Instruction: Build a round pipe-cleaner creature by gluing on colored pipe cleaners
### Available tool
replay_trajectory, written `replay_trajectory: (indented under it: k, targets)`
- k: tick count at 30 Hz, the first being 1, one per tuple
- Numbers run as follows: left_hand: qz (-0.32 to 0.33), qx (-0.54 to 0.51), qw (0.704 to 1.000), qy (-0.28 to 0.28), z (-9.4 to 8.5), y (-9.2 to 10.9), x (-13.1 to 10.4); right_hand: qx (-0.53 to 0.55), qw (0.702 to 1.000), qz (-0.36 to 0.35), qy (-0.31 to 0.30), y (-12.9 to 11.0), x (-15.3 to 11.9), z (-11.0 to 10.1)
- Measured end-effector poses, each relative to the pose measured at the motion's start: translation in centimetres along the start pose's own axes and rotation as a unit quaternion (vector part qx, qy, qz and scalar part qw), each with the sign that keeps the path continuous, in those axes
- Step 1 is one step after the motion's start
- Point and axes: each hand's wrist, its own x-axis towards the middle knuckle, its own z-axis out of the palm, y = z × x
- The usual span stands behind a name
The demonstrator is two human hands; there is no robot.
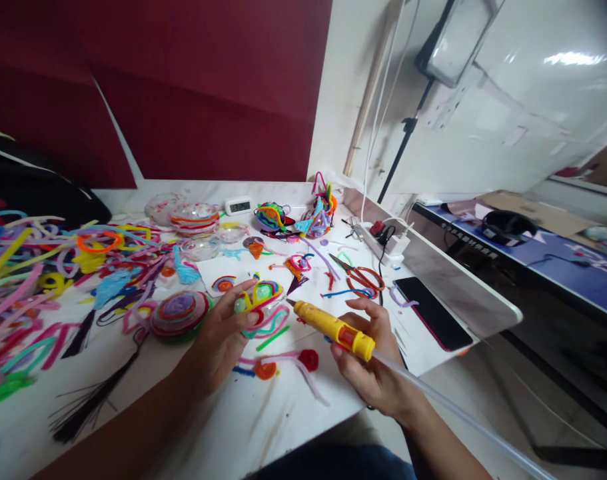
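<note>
My left hand [223, 337] grips a small colourful craft piece [261, 297] with yellow, red and green strips, between thumb and fingers, above the white table. To its right, my right hand [366, 353] holds a yellow glue gun [328, 323], with a long translucent glue stick [448, 400] running out of its back. The gun's dark nozzle points left, close to the craft piece; whether they touch I cannot tell. Below lie a short green strip [272, 339], an orange coil [266, 369] and a red coil [308, 360].
Fuzzy craft stems [28, 287] pile up at the left, beside a round coiled piece [179, 316]. Orange-handled scissors [366, 280], a black phone [433, 313] and a power strip [383, 243] lie right. Decorated bowls [194, 219] and a small clock [238, 205] stand behind.
</note>
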Motion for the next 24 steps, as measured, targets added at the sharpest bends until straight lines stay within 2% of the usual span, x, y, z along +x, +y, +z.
replay_trajectory:
  k: [4, 8, 13, 16, 19, 21, 24]
  targets:
    - [0.001, -0.01, 1.0, -0.002, -0.1, -0.1, 0.1, -0.034, 0.999, 0.001, 0.007, 0.5, -0.1, -0.9]
    - [0.01, -0.022, 1.0, -0.011, -0.2, 0.1, 0.2, -0.166, 0.985, -0.013, -0.03, 1.3, 0.4, -2.4]
    - [0.029, -0.022, 0.999, 0.0, 0.0, 0.6, 0.3, -0.345, 0.926, -0.089, -0.127, 2.4, 1.9, -3.7]
    - [0.025, -0.018, 1.0, -0.005, 0.2, 0.9, 0.3, -0.409, 0.887, -0.12, -0.175, 2.9, 2.9, -3.5]
    - [0.021, -0.013, 1.0, -0.004, 0.2, 1.0, 0.3, -0.46, 0.855, -0.123, -0.207, 3.3, 3.6, -3.0]
    - [0.021, -0.013, 1.0, -0.003, 0.2, 0.9, 0.3, -0.458, 0.853, -0.119, -0.222, 3.5, 3.9, -2.8]
    - [0.022, -0.022, 1.0, 0.004, 0.0, 0.9, 0.4, -0.409, 0.877, -0.106, -0.228, 3.9, 4.2, -2.6]
